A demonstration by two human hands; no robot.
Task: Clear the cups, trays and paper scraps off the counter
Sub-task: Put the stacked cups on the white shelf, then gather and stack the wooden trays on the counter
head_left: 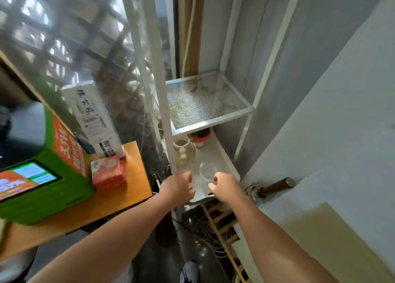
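Head view: a person reaches both arms toward the lower shelf [220, 154] of a white metal rack by the window, where a clear plastic cup [207, 171] stands just ahead of the fingers. The left hand [177, 186] is loosely curled, fingers bent and holding nothing that can be made out; the right hand [224, 186] is likewise half-curled, its fingertips touching or just short of the cup's rim. Behind the cup sit a cream vase [183, 152] and a small red-and-white pot [201, 137]. The wooden bench [119, 199] to the left carries a green kiosk [42, 176] and boxes. A thin cup probably wants a light grip low on its wall, lifted straight up, clear of the vase.
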